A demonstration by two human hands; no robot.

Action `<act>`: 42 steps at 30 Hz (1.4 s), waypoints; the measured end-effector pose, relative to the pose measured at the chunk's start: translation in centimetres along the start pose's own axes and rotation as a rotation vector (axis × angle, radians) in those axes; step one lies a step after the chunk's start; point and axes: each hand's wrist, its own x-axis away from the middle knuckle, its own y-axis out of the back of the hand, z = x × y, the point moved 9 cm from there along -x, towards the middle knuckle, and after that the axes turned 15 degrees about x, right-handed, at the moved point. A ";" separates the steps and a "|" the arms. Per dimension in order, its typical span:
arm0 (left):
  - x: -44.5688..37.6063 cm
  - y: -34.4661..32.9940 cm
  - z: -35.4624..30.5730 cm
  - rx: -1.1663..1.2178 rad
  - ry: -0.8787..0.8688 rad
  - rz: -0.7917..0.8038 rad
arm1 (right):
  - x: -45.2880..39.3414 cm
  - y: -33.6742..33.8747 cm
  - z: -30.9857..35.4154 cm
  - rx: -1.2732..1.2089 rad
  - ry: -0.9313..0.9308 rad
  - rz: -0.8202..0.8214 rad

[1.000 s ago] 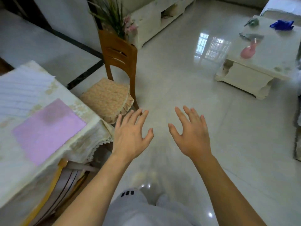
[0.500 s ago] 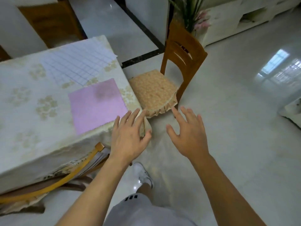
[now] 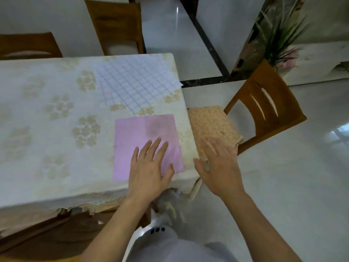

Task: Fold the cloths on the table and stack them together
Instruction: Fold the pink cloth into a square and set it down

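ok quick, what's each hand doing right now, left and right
Left hand: open, fingers spread over the pink cloth, holding nothing.
Right hand: open, fingers straight, off the table edge by the chair cushion, holding nothing.

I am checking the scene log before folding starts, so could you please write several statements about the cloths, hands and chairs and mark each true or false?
1. The pink cloth lies flat and unfolded on the table. True.
2. The checked cloth is stacked on the pink cloth. False: it lies apart, farther from the person.
3. The left hand has straight fingers over the pink cloth. True.
4. The right hand grips the checked cloth. False: it is open, off the table's right edge, holding nothing.
5. The cushioned chair stands at the table's right side. True.
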 end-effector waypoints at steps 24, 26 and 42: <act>-2.3 0.7 12.6 -0.112 0.212 0.013 | -9.6 -8.8 9.2 0.058 0.417 0.070; -1.9 -0.1 13.5 -0.138 0.176 0.053 | -9.3 -9.7 9.4 0.096 0.464 0.057; 1.6 -4.7 19.6 -0.295 -0.158 0.147 | -3.7 -16.7 10.0 0.143 0.706 -0.134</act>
